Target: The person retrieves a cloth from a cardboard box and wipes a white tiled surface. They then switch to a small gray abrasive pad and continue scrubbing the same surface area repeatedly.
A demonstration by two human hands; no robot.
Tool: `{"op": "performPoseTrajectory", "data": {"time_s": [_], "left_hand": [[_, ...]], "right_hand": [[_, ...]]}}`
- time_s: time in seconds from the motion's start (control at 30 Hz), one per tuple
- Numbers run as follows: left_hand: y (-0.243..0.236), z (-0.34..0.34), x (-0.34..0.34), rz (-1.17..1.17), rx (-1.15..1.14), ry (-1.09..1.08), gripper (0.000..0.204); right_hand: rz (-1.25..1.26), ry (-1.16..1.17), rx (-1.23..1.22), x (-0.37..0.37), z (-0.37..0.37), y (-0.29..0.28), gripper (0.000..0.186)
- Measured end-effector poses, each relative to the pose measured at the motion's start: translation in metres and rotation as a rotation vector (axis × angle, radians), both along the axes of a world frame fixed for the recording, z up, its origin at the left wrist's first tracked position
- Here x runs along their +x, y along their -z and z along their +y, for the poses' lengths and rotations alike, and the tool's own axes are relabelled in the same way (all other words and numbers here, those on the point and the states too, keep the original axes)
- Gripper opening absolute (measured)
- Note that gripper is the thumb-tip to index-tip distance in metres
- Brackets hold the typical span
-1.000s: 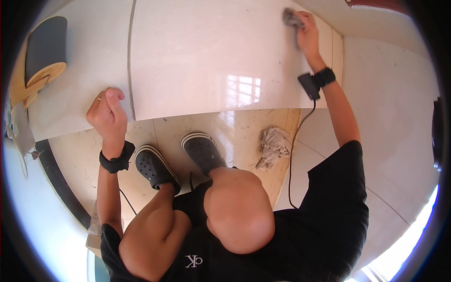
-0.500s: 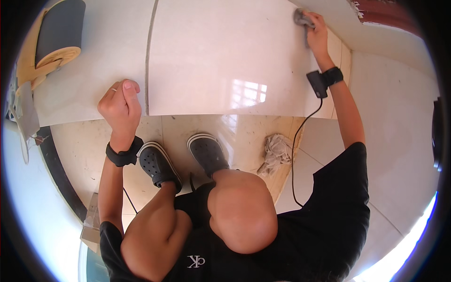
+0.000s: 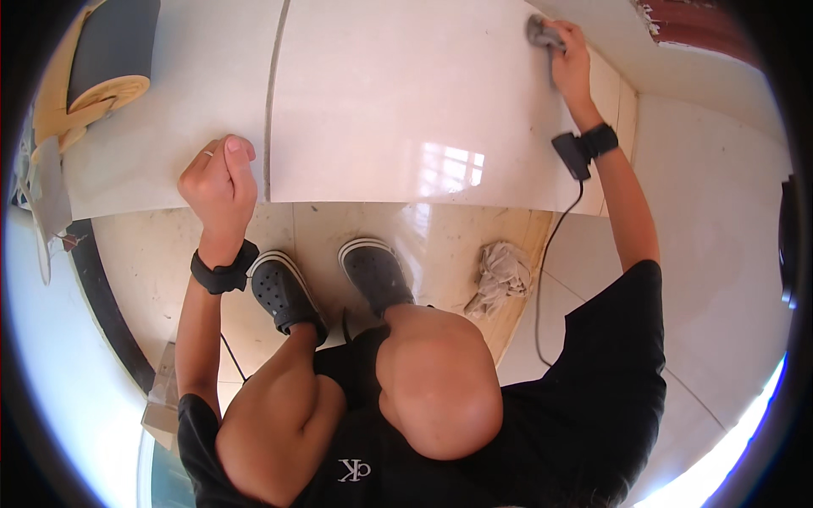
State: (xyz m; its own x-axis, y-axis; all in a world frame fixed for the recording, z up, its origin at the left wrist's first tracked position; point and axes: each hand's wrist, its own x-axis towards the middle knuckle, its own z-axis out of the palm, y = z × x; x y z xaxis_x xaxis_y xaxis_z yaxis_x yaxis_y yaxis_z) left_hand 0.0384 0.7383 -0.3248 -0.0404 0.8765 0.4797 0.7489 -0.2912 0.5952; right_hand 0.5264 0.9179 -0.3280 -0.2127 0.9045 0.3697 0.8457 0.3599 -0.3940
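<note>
My right hand (image 3: 572,66) reaches to the far right corner of a glossy white tiled ledge (image 3: 381,110), its fingers closed round a bunched grey rag (image 3: 543,34). The rag presses on the tile, and a strip of it hangs beside the palm. My left hand (image 3: 218,182) is curled into a fist near the ledge's front edge, left of the dark tile joint (image 3: 270,110). Nothing shows in that fist. Black straps circle both wrists, and a small black box (image 3: 571,156) with a cable sits by the right one.
A dark grey roll (image 3: 113,51) with a yellowish core stands at the far left of the ledge. White items (image 3: 52,190) hang below it. A crumpled whitish cloth (image 3: 503,275) lies on the floor right of my dark clogs (image 3: 373,271). Walls border the ledge on the right.
The rag in my right hand has shifted very slightly to the left. My left fist stays almost in place, and the whole view has tilted a little.
</note>
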Motion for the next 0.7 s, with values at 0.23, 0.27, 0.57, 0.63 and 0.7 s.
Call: {"op": "performPoseTrajectory", "data": {"time_s": [0.23,0.27,0.57,0.63,0.7], "left_hand": [[0.004,-0.004,0.009,-0.008,0.017,0.022,0.034],[0.003,-0.004,0.007,0.001,0.014,0.012,0.034],[-0.020,-0.010,-0.019,0.007,-0.015,0.002,0.035],[-0.017,-0.012,-0.016,-0.010,-0.013,0.014,0.036],[-0.009,-0.011,-0.008,-0.005,0.014,0.005,0.036]], "right_hand": [[0.047,-0.081,0.085,-0.017,0.004,-0.007,0.057],[0.050,-0.002,0.093,-0.025,0.015,-0.008,0.058],[0.145,-0.515,-0.364,-0.087,-0.073,-0.054,0.064],[0.138,-0.487,-0.341,-0.088,-0.072,-0.054,0.065],[0.105,-0.369,-0.179,-0.085,-0.047,-0.046,0.066]]}}
